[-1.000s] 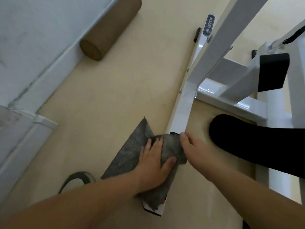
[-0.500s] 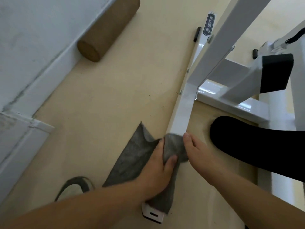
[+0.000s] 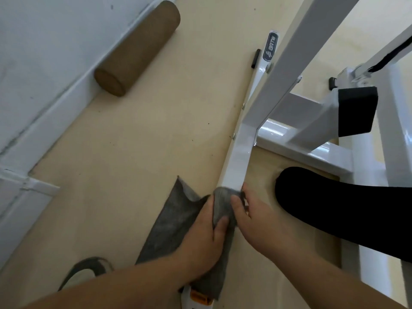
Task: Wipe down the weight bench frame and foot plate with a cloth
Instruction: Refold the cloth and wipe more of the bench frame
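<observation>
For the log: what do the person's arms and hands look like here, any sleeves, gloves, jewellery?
Both forearms come in bare from the bottom edge; no sleeve reaches as far as the frame shows. The left hand and right hand are ungloved, with no ring, watch or wristband visible. Nails look short and unpainted. No markings or bandages can be seen.

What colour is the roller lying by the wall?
Brown, seen in the head view: the roller.

One cloth (image 3: 178, 228), one roller (image 3: 138, 47), two hands (image 3: 200, 244) (image 3: 260, 221)
</observation>
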Demonstrator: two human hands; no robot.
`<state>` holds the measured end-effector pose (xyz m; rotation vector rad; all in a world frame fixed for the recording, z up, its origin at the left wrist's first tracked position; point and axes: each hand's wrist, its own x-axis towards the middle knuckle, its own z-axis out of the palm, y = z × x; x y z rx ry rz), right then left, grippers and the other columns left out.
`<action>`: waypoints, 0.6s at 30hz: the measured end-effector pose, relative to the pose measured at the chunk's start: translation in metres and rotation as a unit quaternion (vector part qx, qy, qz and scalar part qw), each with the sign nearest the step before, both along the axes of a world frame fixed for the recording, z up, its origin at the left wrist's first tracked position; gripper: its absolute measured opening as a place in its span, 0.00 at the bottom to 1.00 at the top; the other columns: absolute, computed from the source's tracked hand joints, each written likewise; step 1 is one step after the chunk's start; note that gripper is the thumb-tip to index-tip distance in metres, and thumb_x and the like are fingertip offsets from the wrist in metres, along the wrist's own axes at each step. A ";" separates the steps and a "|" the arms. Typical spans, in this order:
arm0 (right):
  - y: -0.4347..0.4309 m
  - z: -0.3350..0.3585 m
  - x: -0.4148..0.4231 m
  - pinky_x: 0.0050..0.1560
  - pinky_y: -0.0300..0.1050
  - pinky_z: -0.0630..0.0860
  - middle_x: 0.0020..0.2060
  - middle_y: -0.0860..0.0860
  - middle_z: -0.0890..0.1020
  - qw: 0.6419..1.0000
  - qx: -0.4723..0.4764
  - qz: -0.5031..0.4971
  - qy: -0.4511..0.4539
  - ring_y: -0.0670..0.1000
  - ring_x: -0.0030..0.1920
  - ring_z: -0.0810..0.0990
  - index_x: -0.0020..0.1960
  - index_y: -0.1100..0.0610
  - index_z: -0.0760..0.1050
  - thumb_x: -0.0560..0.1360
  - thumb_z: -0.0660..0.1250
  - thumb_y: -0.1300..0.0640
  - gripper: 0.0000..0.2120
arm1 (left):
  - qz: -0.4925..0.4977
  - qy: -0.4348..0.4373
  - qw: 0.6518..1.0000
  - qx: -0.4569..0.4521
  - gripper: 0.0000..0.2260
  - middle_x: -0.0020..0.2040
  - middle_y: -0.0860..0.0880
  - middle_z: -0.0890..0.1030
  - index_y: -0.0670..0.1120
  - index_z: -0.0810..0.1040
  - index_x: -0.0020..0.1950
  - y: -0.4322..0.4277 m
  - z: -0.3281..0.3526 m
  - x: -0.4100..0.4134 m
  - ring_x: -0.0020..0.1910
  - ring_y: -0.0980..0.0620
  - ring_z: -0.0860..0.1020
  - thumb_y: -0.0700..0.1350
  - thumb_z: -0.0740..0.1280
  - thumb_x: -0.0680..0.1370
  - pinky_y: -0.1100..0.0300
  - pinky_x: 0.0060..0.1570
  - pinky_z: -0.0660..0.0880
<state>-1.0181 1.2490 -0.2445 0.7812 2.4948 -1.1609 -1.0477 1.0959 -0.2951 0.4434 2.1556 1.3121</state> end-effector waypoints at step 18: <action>0.014 0.064 -0.056 0.46 0.48 0.83 0.46 0.53 0.86 0.876 -0.258 -0.351 0.205 0.53 0.47 0.86 0.54 0.50 0.81 0.84 0.62 0.54 0.09 | 0.038 -0.052 0.991 0.117 0.14 0.48 0.57 0.82 0.59 0.76 0.59 0.082 0.124 -0.073 0.46 0.64 0.81 0.39 0.65 0.82 0.71 0.43 0.76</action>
